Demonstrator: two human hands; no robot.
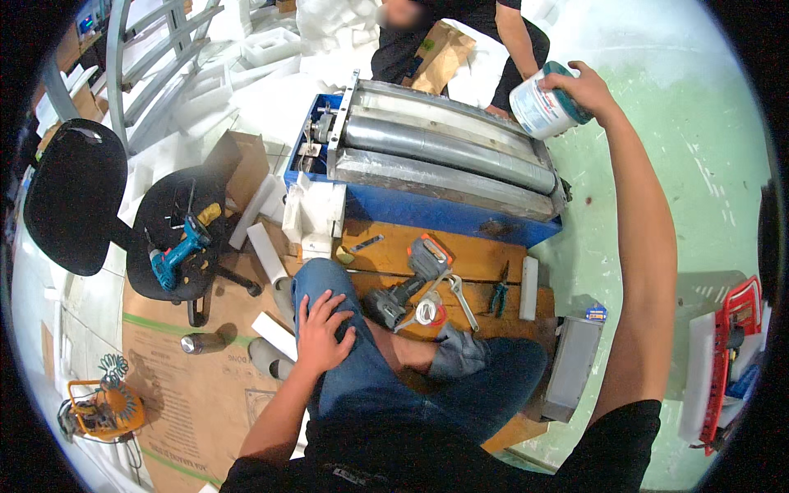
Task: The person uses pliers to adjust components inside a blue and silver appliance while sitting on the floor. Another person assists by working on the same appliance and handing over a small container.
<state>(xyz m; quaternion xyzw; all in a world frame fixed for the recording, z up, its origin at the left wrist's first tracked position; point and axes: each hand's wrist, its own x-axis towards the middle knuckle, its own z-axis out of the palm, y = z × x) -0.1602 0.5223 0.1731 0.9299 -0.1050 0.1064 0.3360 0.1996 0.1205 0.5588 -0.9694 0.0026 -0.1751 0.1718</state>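
My right arm is stretched far out, and my right hand [582, 89] grips a white tub [538, 108] by its dark green lid end. The tub is tilted, beside the right end of a roller machine [448, 152] with long metal cylinders and a blue base. Behind the tub, another person's forearm [516, 41] reaches down; whether that hand touches it is hidden. My left hand [325, 333] lies on my bent left knee, fingers spread, holding nothing. Between my legs and the machine are a grey cordless power tool [403, 287], an adjustable wrench [463, 301], pliers [499, 289] and a tape roll [429, 311].
A black chair [177, 238] at the left carries a teal cordless drill [182, 248]. Cardboard [181, 370] covers the floor there, with a small metal can [201, 343] and an orange coiled-hose device [107, 408]. A red toolbox [727, 361] stands far right. The other person [460, 49] sits behind the machine.
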